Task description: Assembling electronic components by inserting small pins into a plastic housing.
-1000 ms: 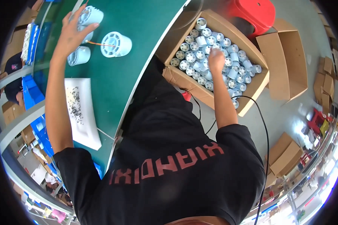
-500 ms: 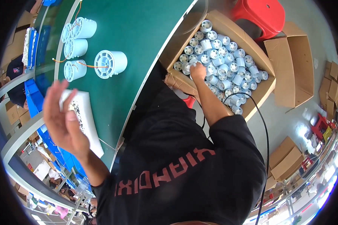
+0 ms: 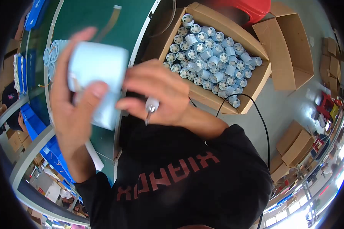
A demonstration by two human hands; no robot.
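My left hand [image 3: 70, 110] is wrapped round a light blue plastic cylinder [image 3: 99, 63], blurred by motion, held up over the table's near edge. Below it, against my thumb, shows more light blue plastic [image 3: 105, 112]; I cannot tell if it is a second part. A blurred wire with a white plug [image 3: 114, 17] rises beyond it. My right hand [image 3: 158, 93] reaches the cylinder's right side with its fingertips. Tucked in its curled fingers is a screwdriver [image 3: 151, 107], its silver collar and thin shaft pointing down. Partly hidden behind my left hand, several light blue housings [image 3: 51, 57] stand on the table.
On the right, a cardboard box [image 3: 252, 91] holds many light blue cylinders with fans inside. A black cable [image 3: 262, 114] loops beside it. Past it are a red stool [image 3: 252, 9] and an open carton [image 3: 286, 53]. A white foam block [image 3: 95, 158] lies partly hidden on the green table [image 3: 137, 23].
My right hand has left the box and come to the cylinder, with the screwdriver now visible. My left hand, empty before, holds the cylinder. The larger housing no longer shows on the table.
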